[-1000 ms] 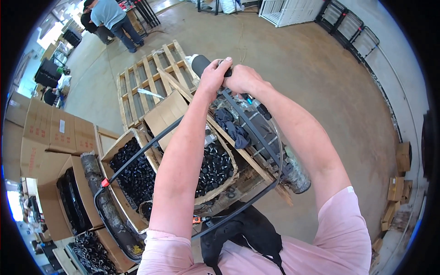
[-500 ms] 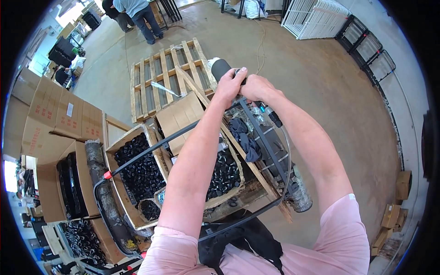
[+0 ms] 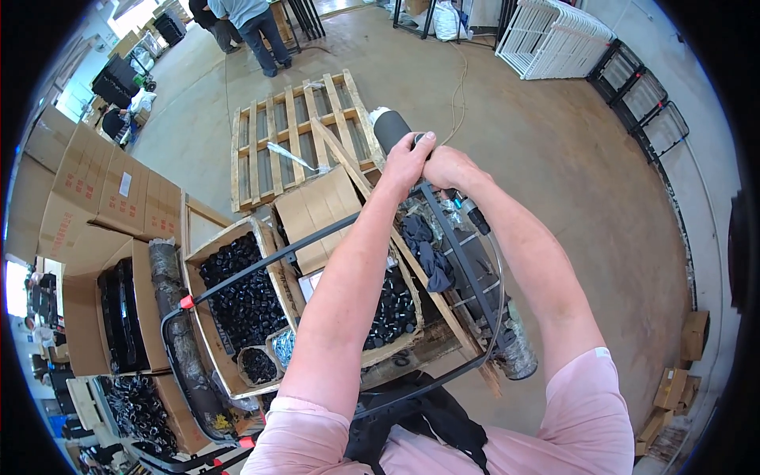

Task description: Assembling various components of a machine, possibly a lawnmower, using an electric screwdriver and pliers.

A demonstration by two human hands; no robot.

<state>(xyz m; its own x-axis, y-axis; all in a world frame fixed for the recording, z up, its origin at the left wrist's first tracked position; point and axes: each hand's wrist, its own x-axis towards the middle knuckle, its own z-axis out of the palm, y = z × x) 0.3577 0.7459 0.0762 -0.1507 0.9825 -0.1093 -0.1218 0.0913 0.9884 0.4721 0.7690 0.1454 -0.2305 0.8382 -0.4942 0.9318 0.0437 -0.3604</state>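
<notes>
A black metal tube frame (image 3: 469, 273) stretches in front of me, over boxes of parts. At its far corner my left hand (image 3: 407, 163) is closed, thumb pressed forward by a small dark piece. My right hand (image 3: 454, 168) is closed right beside it, knuckles up. Both hands seem wrapped on the frame's end, though fingers and palms hide most of the grip. Just beyond them lies a dark grey roll (image 3: 391, 131). A slim black hand tool (image 3: 475, 216) with a hose hangs under my right wrist. A red fitting (image 3: 187, 302) sits on the frame's left corner.
Open boxes of black caps (image 3: 241, 289) stand below the frame. Cardboard cartons (image 3: 119, 190) and a wrapped roll (image 3: 168, 277) are at left. A wooden pallet (image 3: 297, 127) lies ahead. Two people (image 3: 257, 36) stand far off. White racks (image 3: 554, 39) lean by the right wall.
The whole view has shifted slightly down and to the right. Both hands stay closed together at the frame's far corner.
</notes>
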